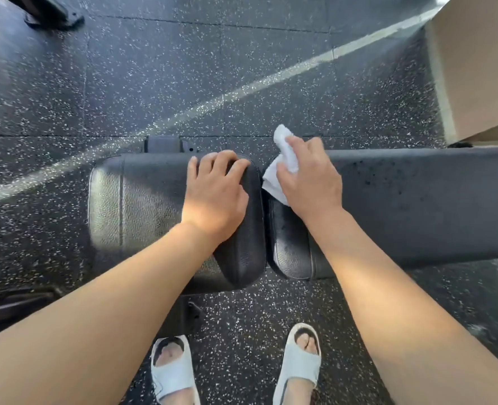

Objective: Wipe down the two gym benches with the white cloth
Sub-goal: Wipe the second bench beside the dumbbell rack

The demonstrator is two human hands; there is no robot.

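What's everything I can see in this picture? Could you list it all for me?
Bench pads: two, black, end to end across the middle; short pad left, long pad right.
White cloth: one, crumpled, at the gap between the pads, under the right hand.
Floor: dark rubber with white flecks, a pale stripe crossing it.
Box-like object: one, tan, upper right.
Dark equipment: partly seen, upper left; unclear what it is.
Sandals: two, white, bottom centre.
Left hand: rests on the short pad.
Right hand: holds the cloth against the long pad.
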